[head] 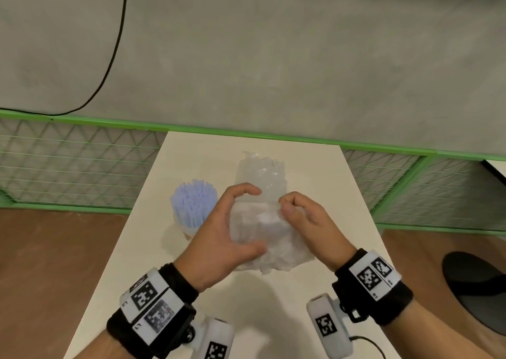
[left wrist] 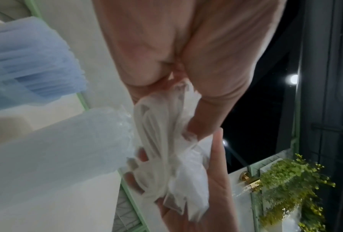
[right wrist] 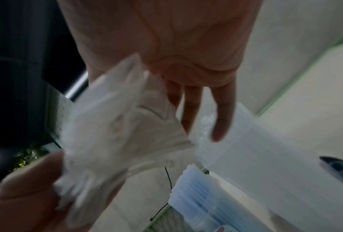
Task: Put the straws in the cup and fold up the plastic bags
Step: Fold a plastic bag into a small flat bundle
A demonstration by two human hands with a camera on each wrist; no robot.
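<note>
At far left on the bench [head: 142, 249], straws [head: 193, 202] stand in the cup [head: 189, 228]. Left hand [head: 219, 238] cups, right hand [head: 304, 219] pinches the crumpled plastic bag [head: 262, 232] mid-bench (light, limp, slippery film; best gripped at flattened edges).

Straws [head: 193, 202] in cup [head: 189, 228] on table [head: 323, 172], left of plastic bags [head: 262, 221]; hands flank bags.

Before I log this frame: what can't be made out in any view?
- Cup: head view, hidden by straws and left hand.
- White bag: fold state unclear, crumpled between both hands; wrist views blurred.
- Right hand: fingertips hidden behind bag.
- Clear bag: contents indistinct.
</note>
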